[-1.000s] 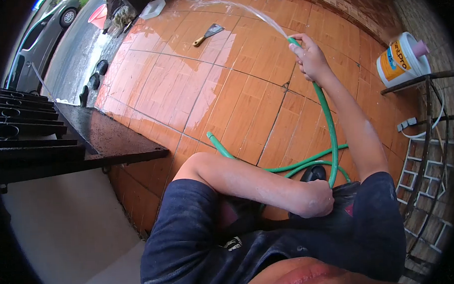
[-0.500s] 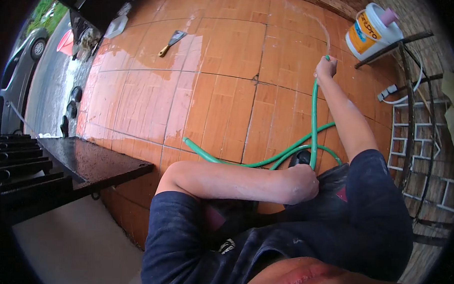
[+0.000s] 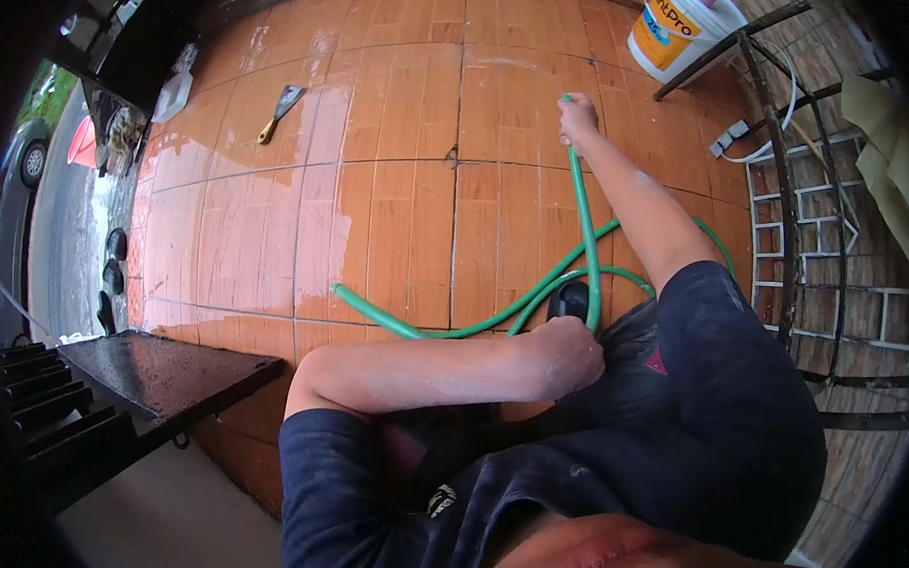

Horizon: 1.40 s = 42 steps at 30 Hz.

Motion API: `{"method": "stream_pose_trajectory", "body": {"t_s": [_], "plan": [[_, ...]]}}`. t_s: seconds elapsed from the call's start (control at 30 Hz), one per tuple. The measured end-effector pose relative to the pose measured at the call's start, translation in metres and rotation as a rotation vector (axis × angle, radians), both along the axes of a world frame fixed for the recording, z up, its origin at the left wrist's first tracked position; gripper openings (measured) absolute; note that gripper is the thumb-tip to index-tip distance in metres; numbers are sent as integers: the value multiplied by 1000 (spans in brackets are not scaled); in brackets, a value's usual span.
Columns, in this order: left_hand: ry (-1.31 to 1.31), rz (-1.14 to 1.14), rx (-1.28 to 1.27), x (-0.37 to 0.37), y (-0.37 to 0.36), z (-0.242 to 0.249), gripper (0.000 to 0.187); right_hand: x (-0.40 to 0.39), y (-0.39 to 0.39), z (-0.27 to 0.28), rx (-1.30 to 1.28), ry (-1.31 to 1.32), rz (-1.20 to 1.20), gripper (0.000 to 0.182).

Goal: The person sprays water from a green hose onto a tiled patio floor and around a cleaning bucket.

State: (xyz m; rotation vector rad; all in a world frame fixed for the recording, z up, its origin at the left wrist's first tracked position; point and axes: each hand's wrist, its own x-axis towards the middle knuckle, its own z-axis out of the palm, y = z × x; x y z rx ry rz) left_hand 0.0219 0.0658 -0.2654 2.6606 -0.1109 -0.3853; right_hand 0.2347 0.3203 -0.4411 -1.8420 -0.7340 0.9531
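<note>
A green hose (image 3: 582,204) runs from between my legs out over the tiled floor. My right hand (image 3: 577,119), arm stretched forward, is closed round it just below its outer end. Nearer my body, my left hand (image 3: 572,358) is closed at a lower part of the same hose, its fingers mostly hidden from above. More hose lies in loops on the floor, with another end pointing left. Behind my left hand, a black shoe (image 3: 569,300) shows beside the loops.
Wet orange tiles (image 3: 402,226) spread ahead. A scraper (image 3: 281,114) lies on them. At the upper right stand a white bucket (image 3: 666,31) and a metal frame (image 3: 783,172). A black metal ledge (image 3: 157,369) juts in at left. A pink bucket (image 3: 82,144) stands outside.
The view has shifted right, so the floor things appear further left. My right hand has swung slightly left and forward with the hose. The curved water stream seen earlier is now hard to make out.
</note>
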Motion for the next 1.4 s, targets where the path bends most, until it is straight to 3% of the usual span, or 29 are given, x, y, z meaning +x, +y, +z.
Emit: {"method": "stream_pose_trajectory", "body": {"t_s": [0.33,0.43,0.5,0.67,0.73,0.77,0.83,0.87,0.93,1.1,1.13,1.2,1.27,1.33,1.4], "plan": [[4,45,111,-2,4,9,12,22,15,17,48,-189,-436,19],[8,27,92,-2,5,10,12,25,15,11,33,-245,-392,18],[-12,5,102,-2,5,11,12,28,8,8,83,170,99,15],[-61,16,101,-5,4,8,11,24,12,8,71,-142,-290,16],[-33,20,114,-5,3,7,10,43,10,6,-44,247,71,17],[-31,13,108,-5,2,6,10,45,9,-1,-49,250,63,17],[-85,1,151,-5,2,5,9,45,8,-12,-51,-124,-240,22],[-84,-6,143,-4,3,5,9,50,7,-15,-59,-123,-247,22],[17,9,63,-2,6,5,9,65,-1,-14,-137,-326,-586,28],[63,13,102,-2,9,-4,9,127,-25,-30,-324,-276,-848,34],[39,12,87,-3,9,-5,9,143,-29,-46,-332,-275,-858,34],[13,-2,66,-2,7,-9,9,161,-43,-64,-270,-61,-135,29],[-110,-27,115,0,4,-18,9,157,-45,-69,-276,-65,-197,28],[-71,-21,59,4,8,-18,9,147,-49,-59,-288,-74,-253,27],[-32,-14,13,4,12,-16,9,145,-50,-51,-347,-226,-458,31]]}}
